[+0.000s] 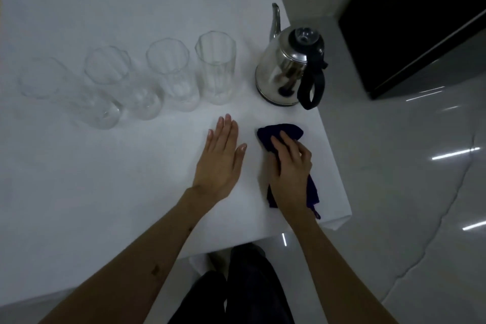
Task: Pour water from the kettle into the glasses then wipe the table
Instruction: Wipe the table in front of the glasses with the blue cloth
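Note:
A steel kettle with a black handle stands near the white table's right edge, spout pointing away. Left of it, several tall clear glasses stand in a row; I cannot tell whether they hold water. A dark blue cloth lies on the table in front of the kettle. My right hand rests on the cloth, fingers curled over it. My left hand lies flat on the table just left of the cloth, fingers together, holding nothing.
The table's right edge runs close beside the cloth and kettle, with a glossy tiled floor beyond. A dark cabinet stands at the upper right. My legs in dark trousers are below the table's near edge.

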`<action>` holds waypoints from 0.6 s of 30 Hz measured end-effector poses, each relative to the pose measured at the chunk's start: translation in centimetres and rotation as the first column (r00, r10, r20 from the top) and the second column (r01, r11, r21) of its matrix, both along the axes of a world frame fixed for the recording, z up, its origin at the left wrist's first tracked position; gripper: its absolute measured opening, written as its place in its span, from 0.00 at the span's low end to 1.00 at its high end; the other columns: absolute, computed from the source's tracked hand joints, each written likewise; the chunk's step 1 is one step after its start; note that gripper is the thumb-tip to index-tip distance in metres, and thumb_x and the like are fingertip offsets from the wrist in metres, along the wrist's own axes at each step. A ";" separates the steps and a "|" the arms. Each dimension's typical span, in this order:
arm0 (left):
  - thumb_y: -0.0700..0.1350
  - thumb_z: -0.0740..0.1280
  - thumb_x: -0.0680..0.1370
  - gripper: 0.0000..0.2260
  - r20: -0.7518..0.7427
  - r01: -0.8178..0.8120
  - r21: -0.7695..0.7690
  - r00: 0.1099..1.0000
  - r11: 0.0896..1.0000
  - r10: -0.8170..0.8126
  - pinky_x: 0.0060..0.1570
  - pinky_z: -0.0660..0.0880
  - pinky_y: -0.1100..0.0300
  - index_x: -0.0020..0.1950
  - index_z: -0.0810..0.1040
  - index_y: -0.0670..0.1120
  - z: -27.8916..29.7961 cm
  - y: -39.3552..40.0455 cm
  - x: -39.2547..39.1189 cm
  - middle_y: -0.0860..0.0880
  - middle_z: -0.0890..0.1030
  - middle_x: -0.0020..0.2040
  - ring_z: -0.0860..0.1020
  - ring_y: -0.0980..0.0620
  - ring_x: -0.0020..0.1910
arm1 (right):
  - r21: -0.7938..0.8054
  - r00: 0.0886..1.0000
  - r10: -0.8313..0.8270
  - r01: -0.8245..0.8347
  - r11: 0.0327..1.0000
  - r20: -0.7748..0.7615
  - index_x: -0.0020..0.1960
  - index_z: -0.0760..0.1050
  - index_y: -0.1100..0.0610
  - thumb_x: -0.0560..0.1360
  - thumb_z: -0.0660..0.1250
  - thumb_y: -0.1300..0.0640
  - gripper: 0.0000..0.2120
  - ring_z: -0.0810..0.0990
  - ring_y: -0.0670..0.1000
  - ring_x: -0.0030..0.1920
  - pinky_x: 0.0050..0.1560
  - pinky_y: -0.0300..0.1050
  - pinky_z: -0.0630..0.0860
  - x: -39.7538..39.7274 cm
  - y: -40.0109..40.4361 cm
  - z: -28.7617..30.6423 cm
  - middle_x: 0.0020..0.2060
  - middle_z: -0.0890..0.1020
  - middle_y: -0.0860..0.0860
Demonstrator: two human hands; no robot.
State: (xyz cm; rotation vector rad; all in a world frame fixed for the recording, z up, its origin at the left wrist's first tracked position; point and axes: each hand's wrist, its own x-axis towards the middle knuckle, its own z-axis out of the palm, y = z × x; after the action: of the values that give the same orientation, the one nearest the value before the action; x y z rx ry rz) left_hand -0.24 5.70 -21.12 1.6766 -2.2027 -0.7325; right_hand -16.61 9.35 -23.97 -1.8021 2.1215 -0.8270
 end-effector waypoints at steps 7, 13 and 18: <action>0.53 0.55 0.82 0.21 -0.049 -0.024 -0.029 0.999 0.999 0.022 0.76 0.44 0.53 0.67 0.73 0.40 -0.1 -2.4 -4.3 0.41 0.60 0.77 0.54 0.45 0.78 | 0.107 0.969 -0.234 0.225 0.968 0.080 0.67 0.75 0.61 0.82 0.51 0.51 0.23 0.77 0.61 0.59 0.60 0.49 0.68 -1.8 2.4 1.9 0.61 0.80 0.59; 0.47 0.65 0.79 0.11 -0.096 -0.179 -0.064 0.980 0.982 0.172 0.76 0.45 0.53 0.54 0.79 0.41 0.1 -3.5 -6.5 0.43 0.74 0.68 0.64 0.44 0.74 | 0.024 0.989 -0.122 0.121 0.992 0.080 0.58 0.79 0.65 0.77 0.64 0.66 0.11 0.79 0.58 0.42 0.44 0.51 0.80 -3.5 2.8 1.3 0.43 0.81 0.60; 0.43 0.65 0.79 0.09 -0.054 -0.292 -0.170 0.956 0.941 0.287 0.76 0.50 0.45 0.56 0.78 0.40 0.6 -4.2 -6.9 0.43 0.74 0.68 0.64 0.40 0.73 | 0.016 0.993 -0.100 0.099 0.995 0.070 0.59 0.78 0.65 0.75 0.68 0.70 0.12 0.78 0.59 0.44 0.44 0.58 0.82 -4.3 2.1 1.4 0.46 0.81 0.61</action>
State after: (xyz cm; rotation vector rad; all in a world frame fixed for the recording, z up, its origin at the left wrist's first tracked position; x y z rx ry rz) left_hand -7.13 1.49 -20.47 1.8302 -1.8804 -0.4665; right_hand -20.91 11.46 -22.52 -1.6482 2.1812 -0.8856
